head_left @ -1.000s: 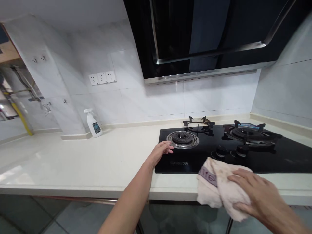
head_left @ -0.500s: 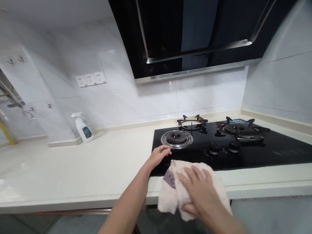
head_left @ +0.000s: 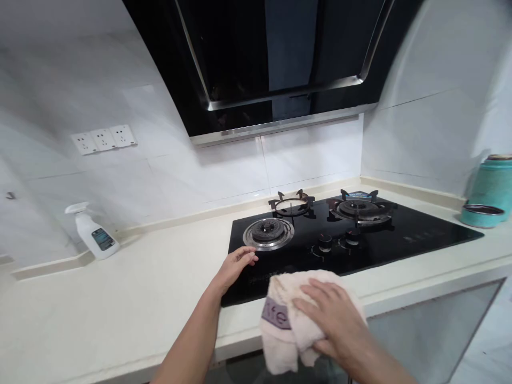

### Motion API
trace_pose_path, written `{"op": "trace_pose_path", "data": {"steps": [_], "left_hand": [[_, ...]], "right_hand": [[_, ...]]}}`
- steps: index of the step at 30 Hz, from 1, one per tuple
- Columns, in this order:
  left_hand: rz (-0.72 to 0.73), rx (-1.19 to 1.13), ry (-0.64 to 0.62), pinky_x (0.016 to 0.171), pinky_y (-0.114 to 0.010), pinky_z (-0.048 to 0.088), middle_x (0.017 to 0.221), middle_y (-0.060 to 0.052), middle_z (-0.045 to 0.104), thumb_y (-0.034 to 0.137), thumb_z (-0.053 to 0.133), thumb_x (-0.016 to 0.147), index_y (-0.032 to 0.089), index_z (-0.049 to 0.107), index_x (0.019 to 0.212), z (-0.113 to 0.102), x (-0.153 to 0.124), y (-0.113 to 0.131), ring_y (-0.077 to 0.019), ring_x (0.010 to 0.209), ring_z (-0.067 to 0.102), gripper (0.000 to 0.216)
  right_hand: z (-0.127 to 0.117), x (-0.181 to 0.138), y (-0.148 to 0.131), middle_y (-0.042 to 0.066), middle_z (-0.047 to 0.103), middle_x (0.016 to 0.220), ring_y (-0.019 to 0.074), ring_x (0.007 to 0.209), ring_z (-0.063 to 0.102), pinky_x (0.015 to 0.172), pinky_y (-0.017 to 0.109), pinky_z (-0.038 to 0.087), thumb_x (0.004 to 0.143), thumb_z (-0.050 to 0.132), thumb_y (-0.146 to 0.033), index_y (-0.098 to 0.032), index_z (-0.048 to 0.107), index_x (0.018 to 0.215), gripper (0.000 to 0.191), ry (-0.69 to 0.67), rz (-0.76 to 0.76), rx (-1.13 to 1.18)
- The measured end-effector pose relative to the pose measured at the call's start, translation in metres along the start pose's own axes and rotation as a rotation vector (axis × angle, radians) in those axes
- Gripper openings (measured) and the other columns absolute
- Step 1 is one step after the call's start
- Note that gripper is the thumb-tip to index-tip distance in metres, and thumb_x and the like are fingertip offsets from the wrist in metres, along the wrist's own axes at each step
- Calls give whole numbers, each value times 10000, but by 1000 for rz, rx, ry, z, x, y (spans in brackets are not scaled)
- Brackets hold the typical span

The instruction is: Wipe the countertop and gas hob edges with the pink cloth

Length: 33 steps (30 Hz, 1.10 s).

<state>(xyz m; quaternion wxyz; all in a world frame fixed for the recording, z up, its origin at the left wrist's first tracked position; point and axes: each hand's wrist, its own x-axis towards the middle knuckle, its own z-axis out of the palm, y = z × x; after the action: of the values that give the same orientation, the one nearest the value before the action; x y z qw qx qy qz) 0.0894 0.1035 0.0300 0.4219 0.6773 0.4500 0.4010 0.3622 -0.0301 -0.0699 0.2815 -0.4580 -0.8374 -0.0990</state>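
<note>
My right hand [head_left: 336, 320] grips a pinkish-white towel [head_left: 304, 298] with a purple lettered band, over the front edge of the black gas cooktop [head_left: 272, 269]. The towel hangs down past the counter edge, and its lower folds hide part of that hand's grip. My left hand [head_left: 236, 266] is at the cooktop's front left, just below the bare left burner [head_left: 269, 233]. Its fingers are curled closed, and nothing shows in them.
A pan support [head_left: 292, 205] sits at the back of the cooktop. The right burner [head_left: 358, 209] has its own support. Two knobs [head_left: 325, 242] stand between. A white spray bottle [head_left: 96, 234], a turquoise flask [head_left: 496, 184] and the range hood [head_left: 280, 90] surround the cooktop.
The view has turned right, bringing the turquoise flask and a low turquoise container into sight. The right hand still holds the towel; the left hand stays beside the left burner.
</note>
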Motion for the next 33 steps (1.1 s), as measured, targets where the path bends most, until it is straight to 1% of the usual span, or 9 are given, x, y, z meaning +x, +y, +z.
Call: {"op": "trace_pose_path", "data": {"steps": [3,6,10,13,16,21,25,28,33], "left_hand": [[9,19,2,936,-373,497,975,-64,765,535,707,801,188,714,1071,1,-3,4,-210,898,671,440],[9,39,-6,947,-369,497,985,-59,761,529,690,815,192,712,1071,0,-5,7,-208,905,669,423],[3,64,-28,944,-360,498,991,-59,759,522,670,828,196,707,1083,1,-3,8,-211,922,667,415],[-2,74,-41,938,-357,499,996,-63,761,515,672,825,201,709,1091,3,0,6,-218,944,671,413],[2,75,-57,941,-366,497,981,-66,764,510,697,799,199,709,1084,5,2,3,-234,970,677,422],[6,90,-72,959,-373,488,986,-70,761,519,698,779,198,698,1082,5,3,1,-253,1026,676,441],[16,156,-70,948,-362,484,1018,-64,751,536,647,810,202,694,1096,7,2,-3,-251,1032,668,442],[52,272,-66,895,-349,486,1011,-54,730,526,611,838,209,710,1086,10,1,-4,-235,967,651,415],[73,396,-161,880,-326,472,1045,-45,705,441,642,811,227,742,1006,5,8,5,-217,953,623,307]], "right_hand": [[-16,-31,56,88,602,1405,394,1324,485,1048,567,375,703,782,-380,-350,642,1326,639,73,96,-82],[-38,-62,107,67,566,1457,392,1357,461,1069,575,349,751,751,-446,-369,614,1370,639,63,219,-132],[-61,-84,144,51,533,1495,373,1390,437,1110,578,308,858,630,-540,-356,587,1402,576,53,340,-126],[-60,-78,140,47,539,1490,341,1400,435,1109,563,313,938,494,-521,-340,569,1410,511,73,393,-128],[-52,-56,119,73,552,1473,339,1396,436,1088,548,336,965,420,-524,-293,586,1379,503,88,456,-166],[-49,12,77,133,594,1383,358,1296,493,1008,543,377,1035,295,-424,-203,603,1294,459,49,573,-271],[-45,61,61,182,624,1254,364,1144,553,929,521,396,1045,352,-338,-139,630,1171,364,2,653,-360],[-36,68,58,203,612,1230,384,1125,551,910,525,394,1033,399,-314,-116,637,1112,319,23,628,-421],[-29,48,57,199,584,1309,387,1130,539,909,526,402,1002,457,-332,-131,615,1234,345,90,461,-480]]}}
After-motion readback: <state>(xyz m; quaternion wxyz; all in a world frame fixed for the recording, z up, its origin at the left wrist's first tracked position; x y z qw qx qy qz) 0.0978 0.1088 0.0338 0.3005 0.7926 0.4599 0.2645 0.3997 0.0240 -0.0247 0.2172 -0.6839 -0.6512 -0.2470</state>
